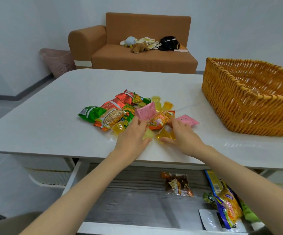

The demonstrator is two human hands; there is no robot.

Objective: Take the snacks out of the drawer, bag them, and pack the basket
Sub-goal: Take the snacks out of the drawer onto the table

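A pile of snacks (118, 109) lies in the middle of the white table (52, 116): green, red and orange packets and several yellow jelly cups (157, 103). My left hand (132, 134) pinches a pink packet (145, 112) that stands tilted up at the pile's near edge. My right hand (181, 134) rests palm down on jelly cups (164, 134), its fingers reaching an orange packet (161, 120). A second pink packet (188, 120) lies just right of it. The open drawer (137, 197) below holds a dark packet (178, 184) and several packets at its right end (227, 204).
A large wicker basket (249, 106) stands on the table's right side, nothing visible inside. Beyond the table is a brown sofa (137, 56) with soft toys and a pink laundry basket (59, 61) by the wall. The drawer front (137, 228) is close to my body.
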